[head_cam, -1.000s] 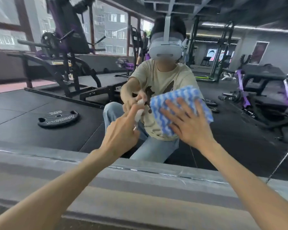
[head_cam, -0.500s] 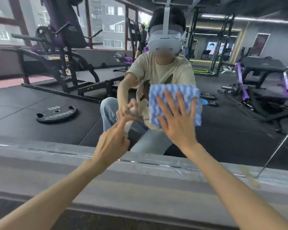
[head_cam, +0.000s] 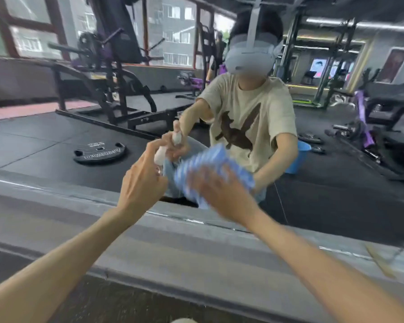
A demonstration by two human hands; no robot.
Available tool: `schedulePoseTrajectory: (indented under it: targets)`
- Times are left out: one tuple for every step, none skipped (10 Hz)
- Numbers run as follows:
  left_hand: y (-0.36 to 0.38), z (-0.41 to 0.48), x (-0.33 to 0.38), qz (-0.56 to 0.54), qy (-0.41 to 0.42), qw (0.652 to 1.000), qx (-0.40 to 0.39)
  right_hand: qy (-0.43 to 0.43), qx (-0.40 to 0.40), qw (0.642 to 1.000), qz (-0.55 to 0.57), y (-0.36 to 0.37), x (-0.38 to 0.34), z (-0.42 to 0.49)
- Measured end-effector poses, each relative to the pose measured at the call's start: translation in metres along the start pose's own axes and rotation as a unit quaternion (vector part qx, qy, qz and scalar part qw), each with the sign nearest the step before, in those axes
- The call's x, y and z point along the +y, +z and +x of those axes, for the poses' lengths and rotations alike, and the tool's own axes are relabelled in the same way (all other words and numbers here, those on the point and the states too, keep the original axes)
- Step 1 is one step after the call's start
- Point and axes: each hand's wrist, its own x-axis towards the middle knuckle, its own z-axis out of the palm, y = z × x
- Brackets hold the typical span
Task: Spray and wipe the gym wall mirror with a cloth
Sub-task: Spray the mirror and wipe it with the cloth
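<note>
The mirror filled the upper part of the view, and a grey ledge ran along its bottom edge. At the far left the glass showed windows and a black weight machine. A black weight plate lay flat on the dark floor in front of that machine.

Left of the middle, the left hand reached forward from its bare forearm. Its fingers were curled round a small white spray bottle, and the bottle's top pointed at the glass, close to it. Whether the nozzle touched the mirror could not be told.

Just to the right, a blue and white striped cloth lay against the lower part of the mirror, a little above the ledge. The right hand was spread flat on it with the fingers apart, pressing it to the glass. Both hand and cloth were blurred. The two hands were near each other but not touching.

Behind them the glass showed the person's reflection, seated in a beige T-shirt. A blue bucket stood on the floor beside it. At the far right was a dark bench with purple parts.
</note>
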Motion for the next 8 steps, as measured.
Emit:
schedulePoseTrajectory:
  targets:
    - [-0.011, 0.003, -0.019, -0.007, -0.013, 1.000, -0.016, -0.242, -0.034, 0.960, -0.136, 0.036, -0.035, 0.004]
    - [-0.024, 0.010, -0.040, -0.065, -0.060, 0.996, -0.015, -0.108, -0.102, 0.971, -0.187, 0.022, -0.026, 0.093]
    - [-0.043, 0.026, -0.066, -0.056, -0.105, 0.992, 0.043, 0.074, 0.070, 0.979, -0.175, 0.005, 0.003, 0.198]
    - [-0.073, 0.043, -0.087, -0.057, -0.113, 0.989, 0.073, 0.045, 0.049, 0.968, -0.242, 0.054, -0.028, 0.196]
    - [-0.110, 0.051, -0.112, -0.002, -0.102, 0.991, 0.092, -0.115, -0.106, 0.953, -0.261, 0.116, -0.067, 0.171]
    - [-0.139, 0.058, -0.130, 0.014, -0.089, 0.993, 0.080, -0.223, -0.302, 0.912, -0.162, 0.140, -0.088, 0.178]
    - [-0.171, 0.082, -0.144, 0.027, -0.052, 0.994, 0.091, -0.202, -0.231, 0.928, -0.210, 0.120, -0.080, 0.254]
    - [-0.197, 0.115, -0.153, 0.036, -0.019, 0.995, 0.095, -0.052, -0.033, 0.959, -0.275, 0.044, -0.010, 0.382]
